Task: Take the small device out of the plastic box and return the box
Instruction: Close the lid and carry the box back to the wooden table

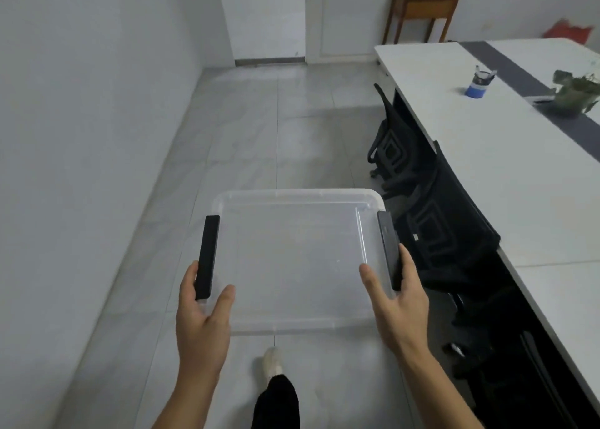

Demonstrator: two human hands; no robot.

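A clear plastic box (295, 259) with a clear lid and two black side latches is held level in front of me above the floor. My left hand (203, 311) grips its left side at the black latch (207, 256), thumb on the lid. On the right side, my right hand (394, 298) holds the other black latch (388, 250), thumb on top. Nothing shows through the lid except the floor. No small device is in view.
A long white table (506, 155) with a dark strip runs along the right, carrying a blue-based bottle (477, 82) and a potted plant (576, 92). Black office chairs (431, 207) are tucked under it. Tiled floor (276, 129) leads to a door; a wooden side table (422, 9) stands at the back.
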